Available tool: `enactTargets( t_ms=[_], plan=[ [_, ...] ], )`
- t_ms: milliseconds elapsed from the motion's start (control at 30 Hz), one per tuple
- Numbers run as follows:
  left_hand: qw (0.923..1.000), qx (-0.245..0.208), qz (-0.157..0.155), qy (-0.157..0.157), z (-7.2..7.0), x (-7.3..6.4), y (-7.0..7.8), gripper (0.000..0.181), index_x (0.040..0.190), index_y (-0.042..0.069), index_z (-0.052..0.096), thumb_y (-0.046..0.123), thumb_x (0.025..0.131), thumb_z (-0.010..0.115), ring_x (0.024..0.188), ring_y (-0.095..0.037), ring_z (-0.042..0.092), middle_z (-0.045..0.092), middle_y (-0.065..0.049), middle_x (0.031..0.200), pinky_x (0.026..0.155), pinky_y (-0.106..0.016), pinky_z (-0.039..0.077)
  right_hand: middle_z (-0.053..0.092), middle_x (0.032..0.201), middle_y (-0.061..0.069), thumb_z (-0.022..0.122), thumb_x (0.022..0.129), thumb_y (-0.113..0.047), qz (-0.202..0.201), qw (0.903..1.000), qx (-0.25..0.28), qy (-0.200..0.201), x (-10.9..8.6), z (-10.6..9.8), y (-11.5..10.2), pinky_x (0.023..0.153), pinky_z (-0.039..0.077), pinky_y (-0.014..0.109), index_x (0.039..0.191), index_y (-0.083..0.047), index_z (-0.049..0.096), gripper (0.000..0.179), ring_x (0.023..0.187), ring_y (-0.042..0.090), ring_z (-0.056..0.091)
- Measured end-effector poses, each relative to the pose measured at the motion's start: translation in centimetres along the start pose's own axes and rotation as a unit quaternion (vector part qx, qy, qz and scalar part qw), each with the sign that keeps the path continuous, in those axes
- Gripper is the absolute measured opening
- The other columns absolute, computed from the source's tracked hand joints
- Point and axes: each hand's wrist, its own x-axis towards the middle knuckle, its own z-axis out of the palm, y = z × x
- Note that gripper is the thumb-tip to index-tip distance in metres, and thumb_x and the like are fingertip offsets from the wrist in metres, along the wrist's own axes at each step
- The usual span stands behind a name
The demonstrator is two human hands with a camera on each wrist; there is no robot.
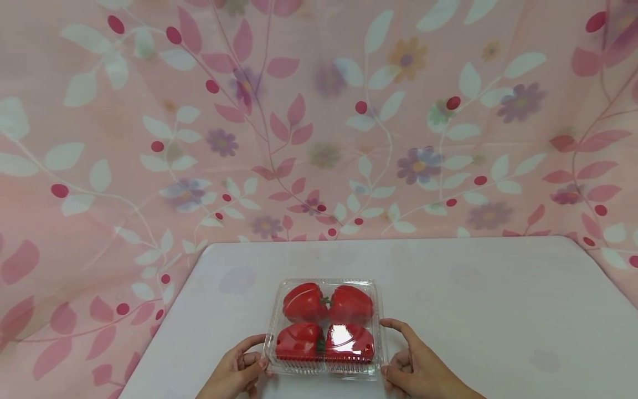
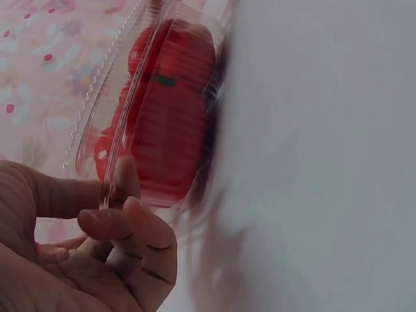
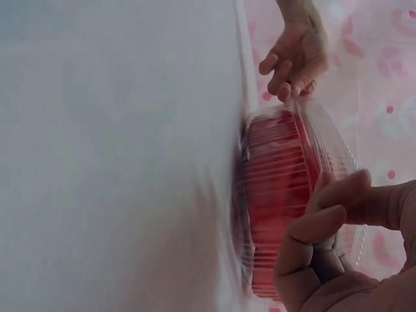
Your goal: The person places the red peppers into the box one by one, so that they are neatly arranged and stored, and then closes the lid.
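Note:
A clear plastic clamshell container [image 1: 326, 371] with its lid down sits near the front of the white table. Inside lie several red bell peppers [image 1: 303, 302] with green stems, in two rows. My left hand [image 1: 236, 368] pinches the rim at the container's left side, thumb near the front corner and index finger farther back. On the opposite side my right hand [image 1: 418, 363] holds the right rim in the same way. Both wrist views show thumb and finger at the flange, with the other fingers curled beneath; the left hand [image 3: 298, 55] also appears in the right wrist view.
The white tabletop [image 1: 473, 310] stretches behind and to both sides of the container. A pink cloth [image 1: 319, 122] printed with leaves and flowers hangs behind the table and down its left side.

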Motion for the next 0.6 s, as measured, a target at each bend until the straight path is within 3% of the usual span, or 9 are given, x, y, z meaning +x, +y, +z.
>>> enactTargets(
  t_ms=[133, 200, 333, 433, 500, 533, 600],
  plan=[
    [0.9997, 0.022, 0.005, -0.007, -0.2, -0.1, 0.2, 0.064, 0.145, -0.012, 0.026, 0.014, 0.098, 0.061, 0.062, -0.015, 0.048, 0.065, -0.005, 0.085, 0.056, -0.023, 0.05, 0.067, 0.073, 0.01, 0.061, 0.097, -0.01, 0.004, 0.9996, -0.027, -0.001, 0.1, 0.0, 0.0, 0.053, 0.052, 0.021, 0.152, -0.007, 0.013, 0.073, 0.057, 0.01, 0.058],
    [0.9995, 0.029, 0.006, -0.01, -0.3, -0.1, 0.3, 0.065, 0.145, -0.012, 0.025, 0.016, 0.099, 0.061, 0.063, -0.015, 0.05, 0.063, -0.005, 0.084, 0.057, -0.023, 0.051, 0.067, 0.073, 0.007, 0.061, 0.098, -0.014, -0.001, 0.9978, -0.066, -0.002, 0.1, -0.1, -0.1, 0.054, 0.053, 0.022, 0.152, -0.006, 0.015, 0.072, 0.057, 0.011, 0.059],
    [0.9985, 0.054, 0.003, -0.015, -0.5, -0.2, 0.4, 0.066, 0.144, -0.012, 0.027, 0.023, 0.099, 0.06, 0.069, -0.018, 0.054, 0.064, -0.007, 0.089, 0.062, -0.027, 0.054, 0.067, 0.073, 0.002, 0.063, 0.098, -0.023, -0.012, 0.989, -0.147, -0.006, 0.1, -0.7, -0.6, 0.058, 0.053, 0.024, 0.152, -0.006, 0.019, 0.071, 0.06, 0.012, 0.061],
    [0.9947, 0.102, 0.014, -0.007, -0.9, -0.3, 0.6, 0.061, 0.142, -0.011, 0.034, 0.026, 0.101, 0.058, 0.071, -0.02, 0.056, 0.065, -0.009, 0.091, 0.062, -0.029, 0.056, 0.065, 0.078, -0.002, 0.063, 0.098, -0.03, -0.016, 0.9799, -0.199, -0.005, -0.4, -1.5, -1.2, 0.062, 0.052, 0.023, 0.151, -0.007, 0.023, 0.071, 0.066, 0.009, 0.061],
    [0.9868, 0.156, 0.04, 0.012, -1.1, -0.4, 0.9, 0.055, 0.14, -0.009, 0.039, 0.027, 0.102, 0.056, 0.07, -0.02, 0.058, 0.065, -0.009, 0.091, 0.06, -0.029, 0.056, 0.064, 0.082, -0.006, 0.063, 0.097, -0.035, -0.018, 0.9718, -0.235, 0.003, -0.8, -2.2, -1.7, 0.063, 0.052, 0.023, 0.151, -0.008, 0.026, 0.07, 0.071, 0.007, 0.06],
    [0.979, 0.192, 0.064, 0.028, -1.2, -0.4, 1.1, 0.051, 0.138, -0.008, 0.043, 0.026, 0.102, 0.056, 0.069, -0.019, 0.058, 0.065, -0.009, 0.091, 0.059, -0.029, 0.055, 0.063, 0.085, -0.007, 0.062, 0.097, -0.037, -0.021, 0.966, -0.257, 0.01, -1.0, -2.5, -2.0, 0.065, 0.052, 0.023, 0.15, -0.009, 0.028, 0.069, 0.073, 0.006, 0.06],
    [0.952, 0.271, 0.123, 0.072, -1.5, -0.2, 1.3, 0.043, 0.135, -0.004, 0.049, 0.023, 0.102, 0.056, 0.069, -0.014, 0.059, 0.065, -0.005, 0.09, 0.057, -0.026, 0.054, 0.061, 0.091, -0.01, 0.061, 0.097, -0.043, -0.026, 0.9483, -0.314, 0.04, -1.4, -3.2, -2.6, 0.066, 0.052, 0.024, 0.149, -0.013, 0.033, 0.066, 0.078, 0.005, 0.059]
  ],
)
